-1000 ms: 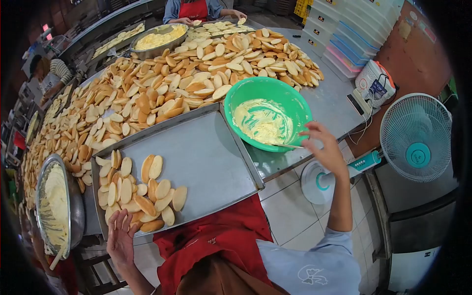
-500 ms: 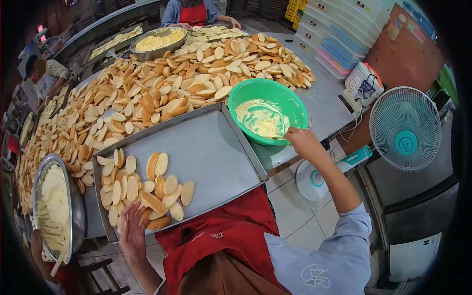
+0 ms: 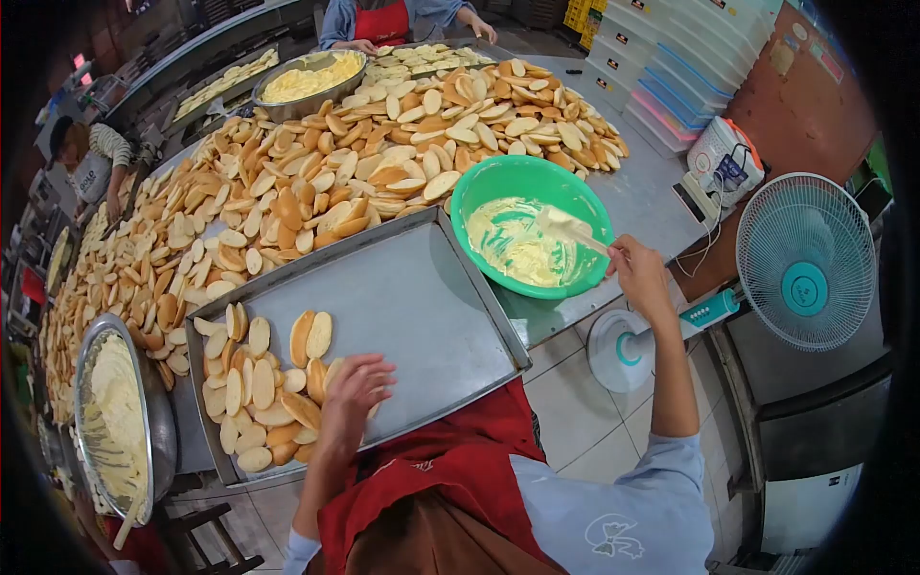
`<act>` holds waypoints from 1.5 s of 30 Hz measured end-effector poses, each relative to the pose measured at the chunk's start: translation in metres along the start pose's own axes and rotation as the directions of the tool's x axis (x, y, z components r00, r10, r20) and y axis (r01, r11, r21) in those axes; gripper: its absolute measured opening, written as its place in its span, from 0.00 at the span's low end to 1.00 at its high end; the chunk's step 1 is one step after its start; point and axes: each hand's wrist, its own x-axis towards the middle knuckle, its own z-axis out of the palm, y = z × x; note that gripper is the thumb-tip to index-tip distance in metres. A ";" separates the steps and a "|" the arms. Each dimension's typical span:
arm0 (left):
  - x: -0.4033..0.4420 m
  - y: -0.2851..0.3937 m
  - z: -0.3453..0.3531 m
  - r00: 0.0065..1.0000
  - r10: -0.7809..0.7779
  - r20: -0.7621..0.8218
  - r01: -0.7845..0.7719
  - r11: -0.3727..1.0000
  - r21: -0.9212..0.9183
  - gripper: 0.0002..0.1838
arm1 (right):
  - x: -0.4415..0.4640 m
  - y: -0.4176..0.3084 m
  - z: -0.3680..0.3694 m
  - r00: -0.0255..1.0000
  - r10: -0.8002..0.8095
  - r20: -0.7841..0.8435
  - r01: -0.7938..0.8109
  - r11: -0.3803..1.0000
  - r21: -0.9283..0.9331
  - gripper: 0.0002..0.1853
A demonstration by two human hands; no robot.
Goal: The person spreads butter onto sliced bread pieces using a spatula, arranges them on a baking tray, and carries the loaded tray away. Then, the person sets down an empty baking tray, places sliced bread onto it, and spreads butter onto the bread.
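My right hand (image 3: 640, 273) grips the handle of a spatula (image 3: 565, 228), whose blade is coated with pale cream above the green bowl (image 3: 599, 206). Cream (image 3: 522, 249) is smeared over the bowl's bottom. My left hand (image 3: 359, 388) hovers over the right edge of the bread pieces in the metal tray (image 3: 431, 316); its fingers are together and what lies beneath them is hidden. Oval bread slices (image 3: 262, 383) fill the tray's left end, some cut side up, some crust up.
A large heap of bread (image 3: 287, 182) spreads behind the tray. Steel bowls of cream stand at left (image 3: 120, 422) and at back (image 3: 311, 81). Co-workers (image 3: 379, 24) are at the far side and left. A fan (image 3: 805, 264) and plastic boxes (image 3: 661, 86) stand at right.
My right hand has lifted the spatula, its blade now raised over the cream. My left hand has moved right from the tray's near left corner onto the edge of the bread pieces.
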 end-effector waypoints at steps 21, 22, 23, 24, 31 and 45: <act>0.166 -0.038 0.144 1.000 0.014 -0.008 -0.013 0.994 0.111 0.37 | 0.106 0.048 0.046 0.998 0.009 0.061 0.004 0.978 -0.207 0.10; 0.167 -0.038 0.144 1.000 0.014 -0.010 -0.013 0.996 0.092 0.39 | 0.126 0.051 0.053 0.992 0.068 0.108 -0.041 0.972 -0.230 0.12; 0.169 -0.039 0.144 1.000 0.020 -0.012 -0.018 0.995 0.096 0.39 | 0.142 0.054 0.064 0.992 0.063 0.105 -0.039 0.974 -0.224 0.12; 0.171 -0.041 0.142 1.000 0.011 0.011 -0.012 0.995 0.101 0.40 | 0.157 0.057 0.076 0.996 0.084 0.041 -0.065 0.941 -0.333 0.11; 0.176 -0.041 0.144 0.999 0.048 0.009 -0.048 0.993 0.111 0.43 | 0.215 0.048 0.129 0.974 0.154 0.166 -0.086 0.929 -0.360 0.09; 0.179 -0.044 0.142 0.999 0.053 0.006 -0.054 0.992 0.114 0.44 | 0.230 0.010 0.169 0.735 -0.560 0.382 0.574 0.814 0.089 0.05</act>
